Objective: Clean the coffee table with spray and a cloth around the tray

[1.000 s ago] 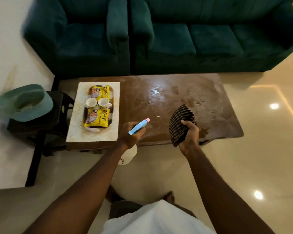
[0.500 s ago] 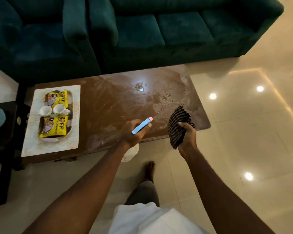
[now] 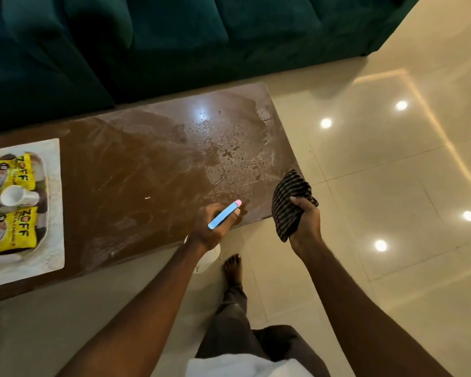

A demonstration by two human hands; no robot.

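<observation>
A brown coffee table [image 3: 136,186] lies in front of me, dusty with wet droplets and smears toward its right end. My left hand [image 3: 210,227] grips a spray bottle [image 3: 225,214] with a blue head and pink tip at the table's near edge; its white body hangs below the hand. My right hand [image 3: 305,221] holds a bunched dark striped cloth [image 3: 288,200] just off the table's right corner. A white tray [image 3: 53,202] sits at the table's left end with two yellow snack packets [image 3: 10,232] and two white cups [image 3: 15,195].
A dark green sofa [image 3: 174,36] runs along the far side of the table. Glossy cream floor tiles [image 3: 392,186] with light reflections spread to the right. My bare foot [image 3: 233,268] stands on the floor by the table's near edge.
The view has shifted right and closer, so the tray now sits at the left edge. Both hands keep their grips and stay near the table's right front corner.
</observation>
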